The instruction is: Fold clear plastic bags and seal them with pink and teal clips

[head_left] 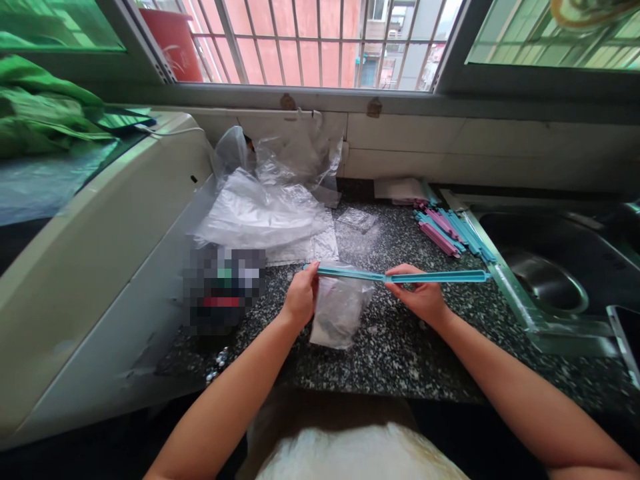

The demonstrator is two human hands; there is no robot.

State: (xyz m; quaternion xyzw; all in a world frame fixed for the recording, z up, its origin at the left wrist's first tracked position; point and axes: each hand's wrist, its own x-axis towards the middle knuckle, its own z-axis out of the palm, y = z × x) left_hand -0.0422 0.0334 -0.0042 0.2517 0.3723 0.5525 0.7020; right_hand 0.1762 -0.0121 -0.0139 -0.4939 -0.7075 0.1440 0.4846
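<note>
A long turquoise bag-sealing clip [437, 277], unfolded nearly straight, stretches sideways between my hands above the counter. My left hand [301, 293] pinches its left end, and my right hand [419, 292] grips it near the middle hinge. Below the clip's left half, a clear plastic bag [340, 313] hangs or lies; its top edge meets the clip, though I cannot tell whether it sits inside the clip or behind it. To the right at the back, several folded turquoise and pink clips [440, 232] lie in a pile.
Crumpled clear plastic bags [265, 210] cover the counter's back left, with a small clear packet [357, 219] beside them. A steel sink [545, 280] is at the right, a phone-like object [623, 337] on its edge. A white appliance [125, 220] borders the left; a blurred-out object [225, 287] stands near it.
</note>
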